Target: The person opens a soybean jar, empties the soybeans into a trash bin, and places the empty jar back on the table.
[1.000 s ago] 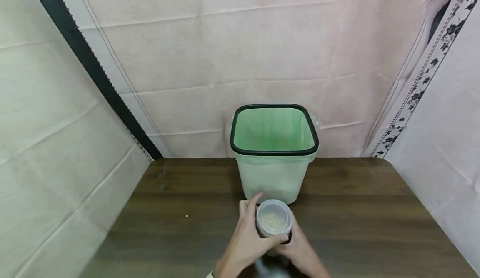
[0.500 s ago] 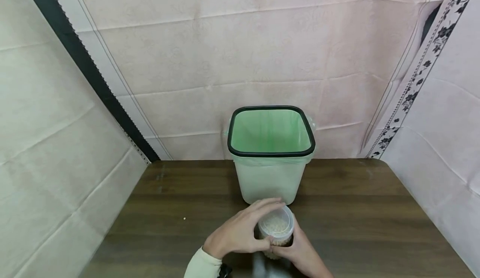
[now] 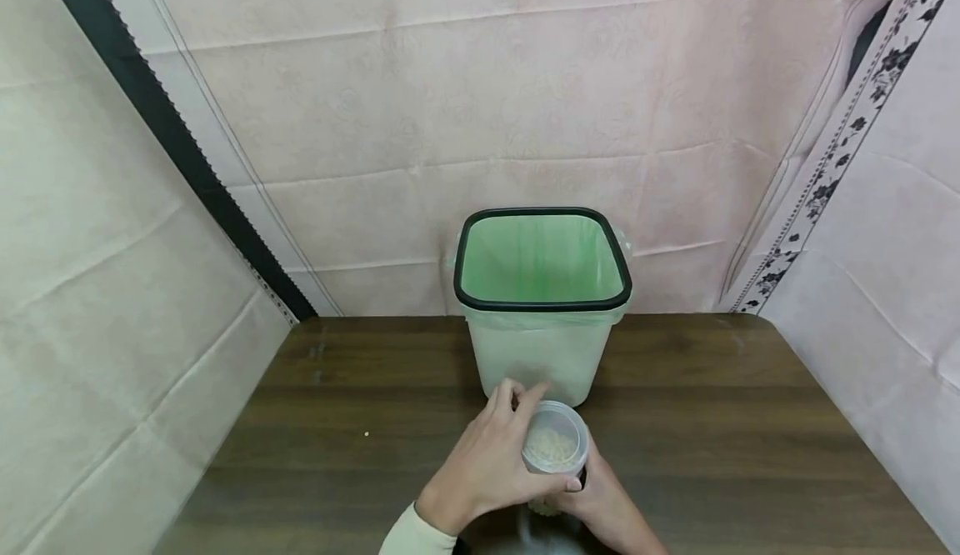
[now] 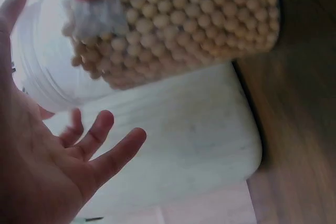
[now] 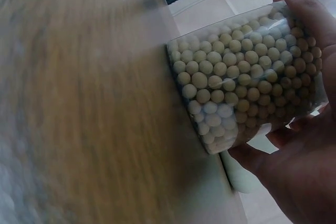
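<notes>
A clear plastic jar (image 5: 236,77) full of round beige beans, soybean-like, has a pale translucent lid (image 3: 552,440). My right hand (image 3: 603,501) grips the jar from the right; in the right wrist view its thumb lies along one side and its fingers on the other. My left hand (image 3: 480,467) holds the lid, thumb at the near rim and index finger at the far-left rim. In the left wrist view the other fingers (image 4: 113,156) stand spread, apart from the bean-filled body. The hands hide much of the jar in the head view.
A pale green bin (image 3: 543,351) with a black rim and a liner stands just beyond the hands. One small pale speck (image 3: 367,434) lies on the brown wooden table (image 3: 315,472). Light cloth walls (image 3: 420,105) rise at the back and sides.
Half a second ago my left fingers lay over the lid's far side, pointing right; now the hand has turned counterclockwise and they point away from me. My right hand keeps its grip.
</notes>
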`<state>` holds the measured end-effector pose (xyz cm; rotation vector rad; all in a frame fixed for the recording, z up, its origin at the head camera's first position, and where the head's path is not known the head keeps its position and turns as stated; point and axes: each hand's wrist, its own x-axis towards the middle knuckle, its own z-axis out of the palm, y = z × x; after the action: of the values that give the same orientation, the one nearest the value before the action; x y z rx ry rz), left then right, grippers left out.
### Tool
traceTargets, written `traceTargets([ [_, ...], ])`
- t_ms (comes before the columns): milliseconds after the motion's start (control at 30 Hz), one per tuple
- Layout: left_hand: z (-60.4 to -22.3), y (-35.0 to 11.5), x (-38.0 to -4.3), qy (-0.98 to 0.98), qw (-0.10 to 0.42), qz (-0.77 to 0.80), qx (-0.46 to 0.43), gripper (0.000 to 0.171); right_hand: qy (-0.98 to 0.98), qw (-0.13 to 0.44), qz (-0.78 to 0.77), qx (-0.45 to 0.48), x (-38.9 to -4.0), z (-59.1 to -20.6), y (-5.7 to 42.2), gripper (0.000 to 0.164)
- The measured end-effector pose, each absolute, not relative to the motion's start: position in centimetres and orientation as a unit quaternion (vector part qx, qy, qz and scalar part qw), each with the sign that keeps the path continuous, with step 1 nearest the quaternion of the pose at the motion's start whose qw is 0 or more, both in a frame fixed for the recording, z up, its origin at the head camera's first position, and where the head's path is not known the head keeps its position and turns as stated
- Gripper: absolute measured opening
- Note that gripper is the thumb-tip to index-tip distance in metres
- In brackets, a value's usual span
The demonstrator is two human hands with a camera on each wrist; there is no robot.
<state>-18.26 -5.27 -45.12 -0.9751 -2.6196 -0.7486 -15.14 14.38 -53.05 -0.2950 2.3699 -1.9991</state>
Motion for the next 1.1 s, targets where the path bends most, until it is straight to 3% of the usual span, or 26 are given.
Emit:
traceTargets([
  [167,-45.0,-5.9,-19.1,-0.856,0.065,-0.282,-0.429,0.093,0.751,0.048,-0.654,-0.078,-15.1,-53.0,14.4,0.106],
  [267,-45.1,-6.2,-19.4,-0.836,0.026,-0.296,-0.462,0.098,0.739,0.072,-0.666,-0.075,-15.2,-52.9,14.5,0.109],
  [500,-45.3,-6.4,-18.7,-0.862,0.054,-0.308,-0.398,0.092,0.75,0.06,-0.655,-0.069,-15.2,-53.1,14.4,0.107],
  [733,-45.2,-5.4,-18.7,-0.894,0.083,-0.265,-0.351,0.106,0.739,0.029,-0.669,-0.069,-15.1,-53.3,14.3,0.109],
  [867,-45.0,-5.9,-19.4,-0.864,0.048,-0.287,-0.412,0.093,0.74,0.046,-0.667,-0.072,-15.2,-53.2,14.3,0.11],
  [1000,-44.9,-6.6,-20.0,-0.824,-0.006,-0.32,-0.467,0.099,0.721,0.082,-0.685,-0.069,-15.3,-53.1,14.5,0.112],
  [1100,-45.0,-7.2,-20.2,-0.819,-0.013,-0.331,-0.468,0.1,0.704,0.099,-0.699,-0.074,-15.5,-53.0,14.4,0.111],
])
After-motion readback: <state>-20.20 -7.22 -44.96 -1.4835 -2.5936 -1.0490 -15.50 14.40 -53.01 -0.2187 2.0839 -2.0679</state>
